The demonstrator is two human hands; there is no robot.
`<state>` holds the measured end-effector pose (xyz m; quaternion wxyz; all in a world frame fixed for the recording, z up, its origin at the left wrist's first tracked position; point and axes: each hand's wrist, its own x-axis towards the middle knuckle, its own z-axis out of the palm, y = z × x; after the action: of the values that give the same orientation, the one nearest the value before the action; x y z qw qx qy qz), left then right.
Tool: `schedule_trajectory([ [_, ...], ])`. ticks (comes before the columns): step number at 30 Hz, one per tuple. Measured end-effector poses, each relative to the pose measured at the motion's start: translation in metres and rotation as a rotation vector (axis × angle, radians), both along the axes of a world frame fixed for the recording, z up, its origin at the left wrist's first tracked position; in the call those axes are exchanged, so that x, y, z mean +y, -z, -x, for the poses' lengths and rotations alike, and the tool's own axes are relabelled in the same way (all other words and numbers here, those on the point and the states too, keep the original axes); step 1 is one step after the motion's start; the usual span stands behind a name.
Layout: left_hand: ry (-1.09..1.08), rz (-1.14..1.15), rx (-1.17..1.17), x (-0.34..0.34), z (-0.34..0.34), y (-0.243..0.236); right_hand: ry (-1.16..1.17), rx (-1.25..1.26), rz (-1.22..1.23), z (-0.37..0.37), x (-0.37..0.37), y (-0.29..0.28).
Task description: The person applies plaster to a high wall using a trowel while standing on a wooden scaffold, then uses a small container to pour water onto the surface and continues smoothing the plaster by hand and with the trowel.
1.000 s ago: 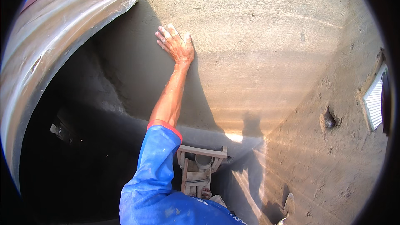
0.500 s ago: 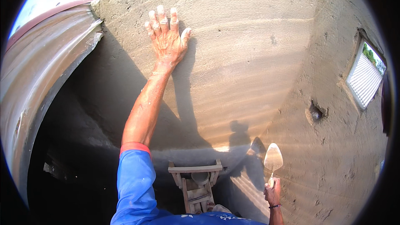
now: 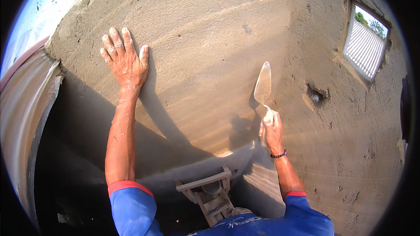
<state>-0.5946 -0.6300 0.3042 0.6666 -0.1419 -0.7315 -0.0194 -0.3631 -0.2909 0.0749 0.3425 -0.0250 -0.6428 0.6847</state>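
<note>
My left hand (image 3: 126, 63) lies open against the sunlit plastered wall (image 3: 201, 39), fingers spread and pale with plaster. My right hand (image 3: 272, 129), a dark bead bracelet at the wrist, grips the handle of a pointed trowel (image 3: 263, 83). The blade is raised in front of the wall near the inside corner, its tip upward and its face dusty with pale grey residue; whether it touches the plaster I cannot tell.
Corrugated sheet (image 3: 24, 118) edges the left side over dark shadow. Below stands a wooden stool or ladder (image 3: 203, 181) with a round container. The right wall has a rough hole (image 3: 316, 97) and a small framed window (image 3: 363, 48) showing a corrugated roof and foliage.
My right hand, first out of view, then low at right, has risen with the trowel to the wall's middle. The view has shifted rightward; my left hand stays spread on the wall.
</note>
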Motion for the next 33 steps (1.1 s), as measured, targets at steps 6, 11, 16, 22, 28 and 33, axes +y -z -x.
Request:
schedule_trajectory([
  [6, 0.010, 0.003, 0.014, 0.002, 0.001, 0.000, 0.044, 0.225, -0.217, 0.093, -0.026, -0.159],
  [11, -0.015, 0.022, 0.033, -0.002, 0.000, 0.003, 0.225, 0.185, 0.113, 0.114, -0.003, -0.159],
  [16, -0.001, 0.017, 0.029, 0.000, -0.001, 0.001, 0.312, 0.180, -0.034, 0.109, 0.015, -0.160],
  [22, -0.006, 0.016, 0.059, -0.001, 0.002, -0.001, 0.178, 0.082, 0.451, 0.113, -0.002, -0.073],
  [28, 0.001, 0.004, 0.051, 0.005, 0.006, 0.002, 0.110, 0.127, 0.741, 0.100, -0.052, -0.027],
  [33, 0.020, 0.012, 0.070, 0.002, 0.005, 0.003, 0.109, 0.224, 0.319, 0.106, -0.036, -0.126],
])
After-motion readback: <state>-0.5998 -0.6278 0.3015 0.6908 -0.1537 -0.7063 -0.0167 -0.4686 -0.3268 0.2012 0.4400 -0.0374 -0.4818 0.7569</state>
